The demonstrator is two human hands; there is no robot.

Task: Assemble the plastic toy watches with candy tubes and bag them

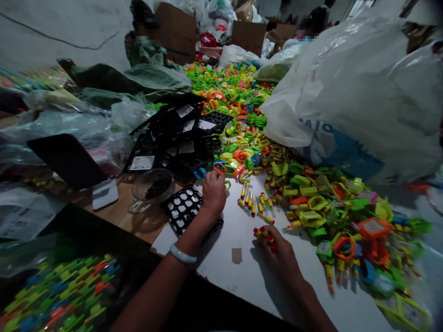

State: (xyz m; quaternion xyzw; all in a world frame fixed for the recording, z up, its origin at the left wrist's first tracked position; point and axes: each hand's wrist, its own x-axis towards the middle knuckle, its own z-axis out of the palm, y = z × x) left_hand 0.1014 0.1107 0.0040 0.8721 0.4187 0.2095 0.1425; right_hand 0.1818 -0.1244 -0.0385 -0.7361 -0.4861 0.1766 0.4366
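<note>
My left hand [213, 192], a pale bangle on its wrist, reaches over the black cell tray [182, 207], fingers closed at the near edge of an orange toy watch [219, 168]. The fingertips are partly hidden. Lower on the white tabletop [221, 276], my right hand [282, 253] is closed around several small candy tubes [265, 234] with red ends and yellow labels. Similar loose tubes [254, 200] lie just beyond it. To its right spreads a heap of green, yellow, orange and blue toy watches [314, 216], mixed with more tubes.
Stacked black trays [183, 133] and a clear cup [154, 184] with dark contents stand left. A phone-like dark panel [67, 159] leans on a white stand. A large white bag [353, 101] bulges at right. Toy watches cover the far surface; two people sit at the back.
</note>
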